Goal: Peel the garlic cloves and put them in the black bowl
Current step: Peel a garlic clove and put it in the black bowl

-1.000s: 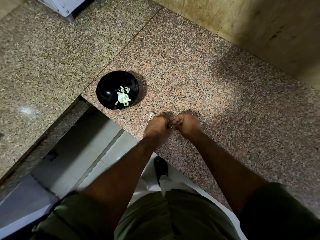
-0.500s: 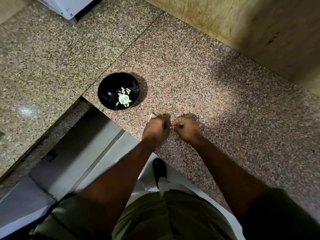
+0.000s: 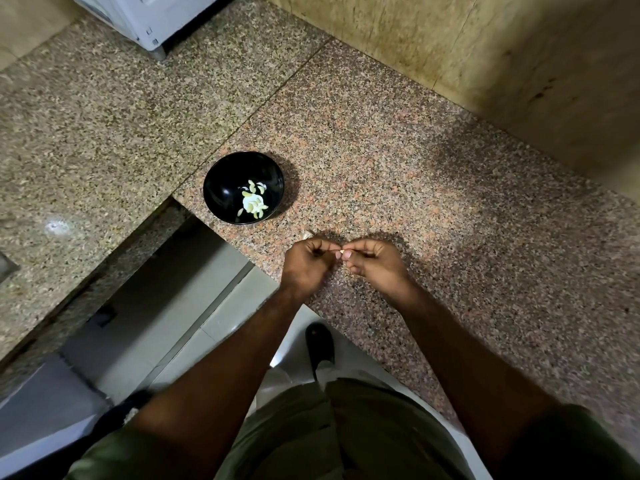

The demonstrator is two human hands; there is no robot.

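Both hands (image 3: 343, 261) curled, fingertips together

Place: a home kitchen, seen from above by a person standing at the worktop.
Counter: an L-shaped speckled granite counter (image 3: 398, 161), pinkish slab on the right, greyer slab on the left, meeting at a straight seam.
Wall: a yellowish-beige stone-clad wall (image 3: 485, 57), stained and streaked, rising directly behind the counter.
Appliance: the corner of a white appliance with a small foot (image 3: 149, 19) standing on the grey slab at the far left.
Food: a round glossy black bowl (image 3: 221, 188) on the counter holding pale peeled garlic cloves (image 3: 254, 200).
Floor: pale grey floor tiles (image 3: 194, 306) below the counter's edge.
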